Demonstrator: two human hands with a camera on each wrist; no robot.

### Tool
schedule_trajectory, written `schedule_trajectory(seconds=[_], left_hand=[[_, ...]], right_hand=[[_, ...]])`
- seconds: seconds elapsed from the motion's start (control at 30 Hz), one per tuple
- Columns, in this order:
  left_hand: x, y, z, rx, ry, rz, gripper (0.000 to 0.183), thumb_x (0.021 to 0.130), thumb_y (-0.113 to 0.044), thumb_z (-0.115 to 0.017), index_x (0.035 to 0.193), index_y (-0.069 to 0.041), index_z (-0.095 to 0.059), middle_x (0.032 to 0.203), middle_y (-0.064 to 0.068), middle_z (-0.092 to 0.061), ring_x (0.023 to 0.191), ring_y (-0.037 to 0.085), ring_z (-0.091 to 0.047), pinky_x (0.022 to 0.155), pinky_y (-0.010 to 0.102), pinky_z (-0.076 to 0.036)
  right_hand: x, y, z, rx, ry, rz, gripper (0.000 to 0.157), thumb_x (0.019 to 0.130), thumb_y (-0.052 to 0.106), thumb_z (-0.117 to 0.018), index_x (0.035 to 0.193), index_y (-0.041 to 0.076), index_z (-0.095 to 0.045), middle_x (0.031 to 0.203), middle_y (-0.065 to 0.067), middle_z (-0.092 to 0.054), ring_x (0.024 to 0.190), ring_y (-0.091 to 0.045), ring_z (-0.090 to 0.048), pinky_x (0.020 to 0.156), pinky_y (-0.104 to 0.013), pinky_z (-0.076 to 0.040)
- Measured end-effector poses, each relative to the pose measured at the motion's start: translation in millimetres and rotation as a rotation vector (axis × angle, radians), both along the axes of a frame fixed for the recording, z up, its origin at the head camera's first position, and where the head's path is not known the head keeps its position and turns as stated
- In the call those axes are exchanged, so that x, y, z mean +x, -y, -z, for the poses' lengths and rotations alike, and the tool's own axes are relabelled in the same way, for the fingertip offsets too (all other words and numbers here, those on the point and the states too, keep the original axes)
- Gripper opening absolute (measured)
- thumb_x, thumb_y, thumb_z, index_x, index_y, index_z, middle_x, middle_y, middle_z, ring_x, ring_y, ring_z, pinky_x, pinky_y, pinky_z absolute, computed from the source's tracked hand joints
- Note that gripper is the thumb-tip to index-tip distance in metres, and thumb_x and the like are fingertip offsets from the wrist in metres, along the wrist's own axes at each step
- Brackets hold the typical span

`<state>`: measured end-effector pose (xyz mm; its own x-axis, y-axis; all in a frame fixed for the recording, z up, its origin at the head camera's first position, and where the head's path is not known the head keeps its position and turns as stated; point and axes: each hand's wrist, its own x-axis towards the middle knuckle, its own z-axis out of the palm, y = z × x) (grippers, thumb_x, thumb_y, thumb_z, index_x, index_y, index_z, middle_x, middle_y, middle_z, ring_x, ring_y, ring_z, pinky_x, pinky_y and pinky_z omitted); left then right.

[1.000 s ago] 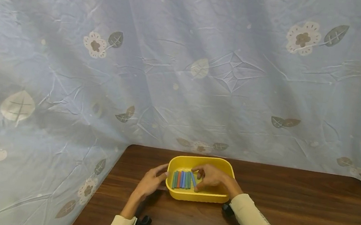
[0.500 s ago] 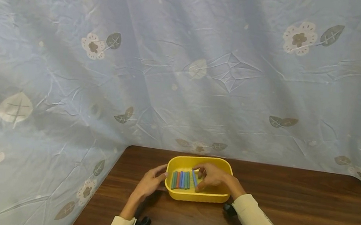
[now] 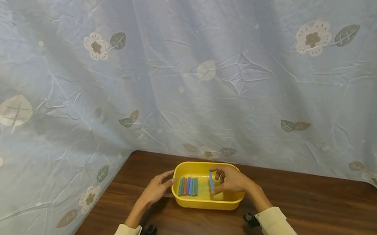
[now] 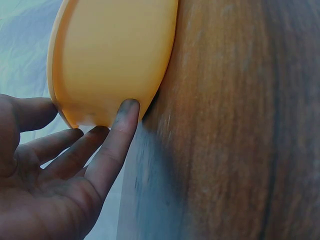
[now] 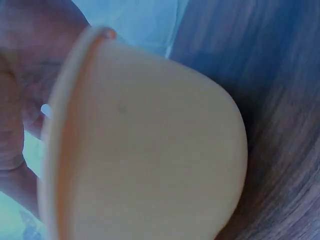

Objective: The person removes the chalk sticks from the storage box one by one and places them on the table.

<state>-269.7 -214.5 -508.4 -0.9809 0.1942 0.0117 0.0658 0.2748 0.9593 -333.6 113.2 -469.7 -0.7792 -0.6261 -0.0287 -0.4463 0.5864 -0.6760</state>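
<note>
A yellow plastic tub rests on the table. Toward its left end, several chalk sticks in green, red and blue lie side by side on the bottom. My right hand reaches over the tub and pinches a blue chalk lengthwise between thumb and fingers, apart from the row. In the right wrist view the tub's wall hides the fingertips and chalk. At the left end, my left hand touches the tub; the left wrist view has its fairly straight fingers against the outer wall.
The dark wood table extends to the right of the tub and in front of it. A pale blue sheet with flowers and leaves hangs behind the table and along its left side. Black cameras sit at both wrists.
The right hand has drawn the blue chalk away from the row, to the right and slightly up. The left hand stays at the tub's left end.
</note>
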Motion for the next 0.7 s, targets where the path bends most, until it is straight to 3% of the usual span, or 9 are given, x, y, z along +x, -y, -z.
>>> schedule_trajectory(seconds=[0.33,0.5,0.7], left_hand=[[-0.8,-0.4,1.0,0.002,-0.002,-0.004,0.052,0.113,-0.016,-0.055,0.161,-0.001,-0.045,0.157,0.035,-0.052,0.115,0.043,-0.075,0.086,0.046,-0.071],[-1.3,-1.0,0.7,0.006,-0.001,-0.003,0.052,0.113,-0.016,-0.055,0.161,-0.002,-0.046,0.154,0.035,-0.054,0.115,0.043,-0.075,0.087,0.047,-0.071],[-0.6,-0.3,0.8,-0.001,0.002,-0.011,0.051,0.113,-0.017,-0.055,0.161,-0.004,-0.047,0.158,0.033,-0.051,0.117,0.042,-0.074,0.086,0.045,-0.071]], right_hand=[[12.4,-23.3,-18.3,-0.014,-0.065,-0.003,0.079,0.085,0.033,-0.093,0.152,0.006,-0.058,0.119,-0.009,-0.07,0.1,-0.022,-0.065,0.08,-0.035,-0.058],[24.0,-36.4,-26.1,-0.017,-0.077,-0.014,0.078,0.087,0.035,-0.091,0.151,0.006,-0.058,0.121,-0.013,-0.07,0.102,-0.027,-0.067,0.078,-0.032,-0.059],[38.3,-50.2,-30.3,-0.04,-0.109,0.018,0.079,0.087,0.035,-0.092,0.151,0.003,-0.058,0.115,-0.008,-0.069,0.097,-0.022,-0.065,0.078,-0.028,-0.059]])
